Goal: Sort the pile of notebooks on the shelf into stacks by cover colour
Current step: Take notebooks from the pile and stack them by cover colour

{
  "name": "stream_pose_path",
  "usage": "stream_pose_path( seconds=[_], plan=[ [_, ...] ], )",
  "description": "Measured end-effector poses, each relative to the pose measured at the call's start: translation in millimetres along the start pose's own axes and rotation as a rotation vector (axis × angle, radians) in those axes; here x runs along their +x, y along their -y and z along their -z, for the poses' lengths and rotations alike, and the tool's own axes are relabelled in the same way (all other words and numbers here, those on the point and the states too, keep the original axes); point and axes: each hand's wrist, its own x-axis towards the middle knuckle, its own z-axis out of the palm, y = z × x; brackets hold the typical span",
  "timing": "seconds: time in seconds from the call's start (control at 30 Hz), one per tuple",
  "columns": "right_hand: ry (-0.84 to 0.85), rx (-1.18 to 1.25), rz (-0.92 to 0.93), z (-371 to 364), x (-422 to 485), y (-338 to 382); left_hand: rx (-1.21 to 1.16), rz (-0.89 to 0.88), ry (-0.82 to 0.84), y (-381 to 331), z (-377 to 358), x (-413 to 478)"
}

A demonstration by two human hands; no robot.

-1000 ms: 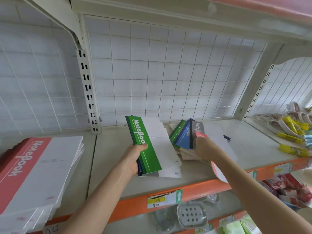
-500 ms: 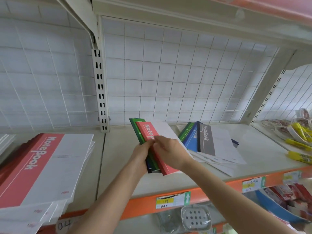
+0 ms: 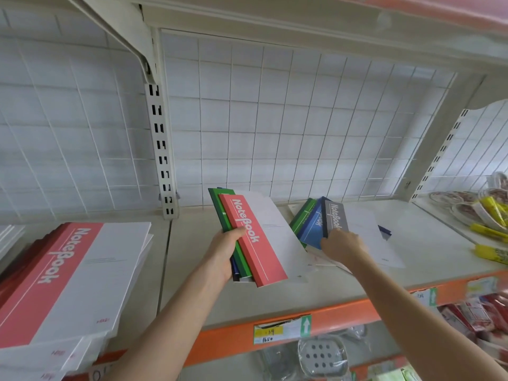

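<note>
Left hand [image 3: 224, 253] is up over the shelf [image 3: 275, 298], thumb curled across the top and fingers wrapped underneath a fanned bundle, clamping it firmly: the red notebook [image 3: 251, 240] lies on top with the green notebook [image 3: 224, 213] poking out behind it, and darker spines show at the bottom edge. Over to the right hand [image 3: 339, 244], which is at the pile [image 3: 365, 237] lying on the shelf, fingertips at the near end of the grey notebook [image 3: 336, 215]; whether they pinch it or only touch it, I cannot tell. The blue notebook [image 3: 313, 226] and a second green notebook [image 3: 302, 215] fan out just beside the grey one. Far left, a stack of big red notebooks [image 3: 68, 270] sits well apart
</note>
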Motion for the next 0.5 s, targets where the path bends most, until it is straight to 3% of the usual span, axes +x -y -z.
stream_pose_path(
  seconds=[0.37,0.5],
  plan=[
    [-0.129,-0.35,0.236,-12,-10,8,0.041,0.004,0.014,1,-8,-1],
    [-0.214,-0.353,0.304,6,-22,7,0.08,-0.004,0.02,1,-8,1]
  ],
)
